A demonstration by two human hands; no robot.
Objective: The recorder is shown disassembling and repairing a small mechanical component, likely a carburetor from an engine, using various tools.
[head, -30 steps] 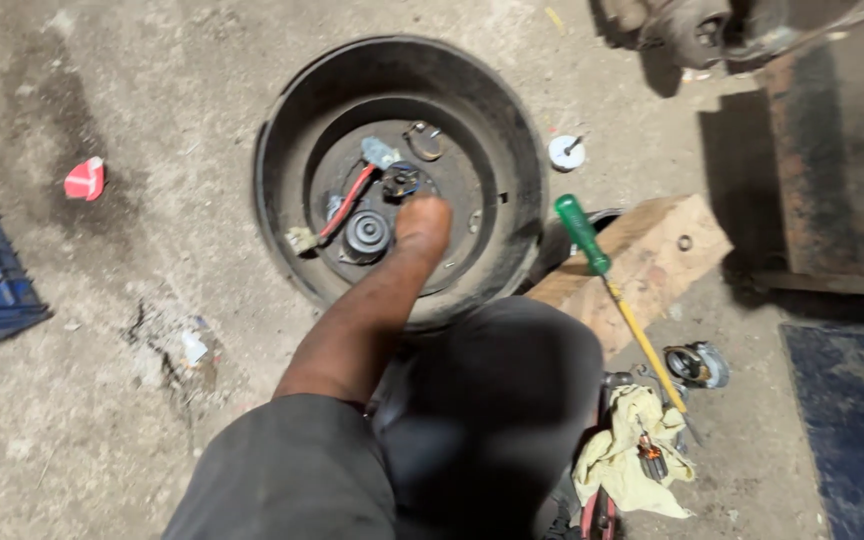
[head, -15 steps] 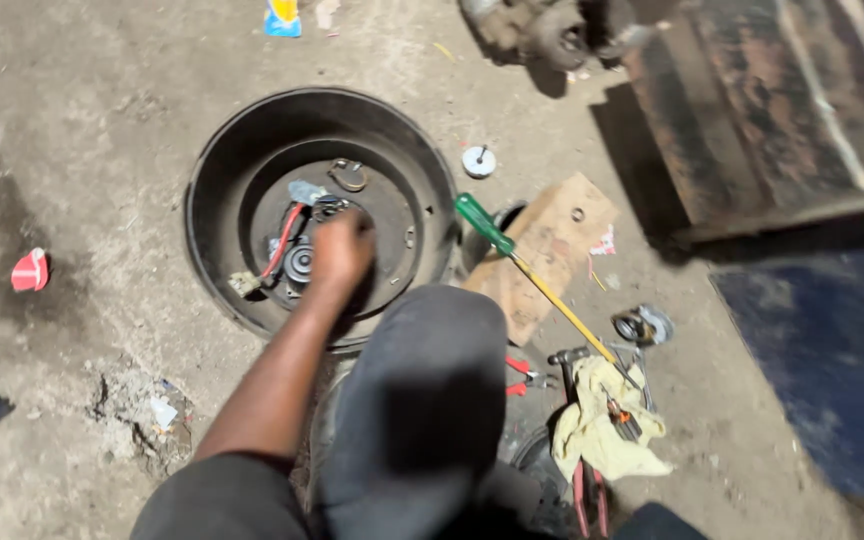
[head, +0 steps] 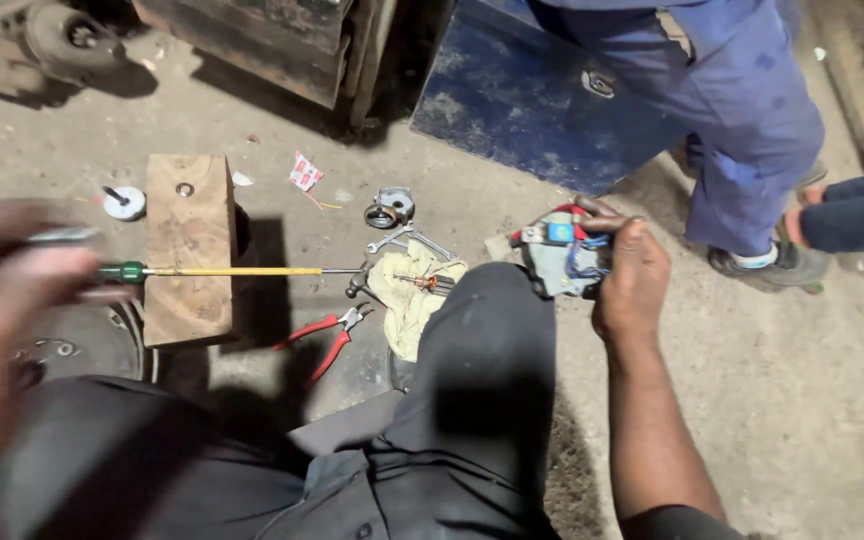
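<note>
The small grey part with red and blue wiring (head: 557, 255) is now up off the floor, clamped in my right hand (head: 632, 280) just past my knee. A second ago I was looking at the drum and reaching into it — my view has swung right. My left hand (head: 12, 290) is a blur near the green-handled screwdriver (head: 227, 271); I cannot tell its grip. Red pliers (head: 330, 335) lie below.

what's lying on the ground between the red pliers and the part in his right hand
In the head view, a crumpled yellowish rag with a small screwdriver on it lies between red pliers and grey part.
</note>
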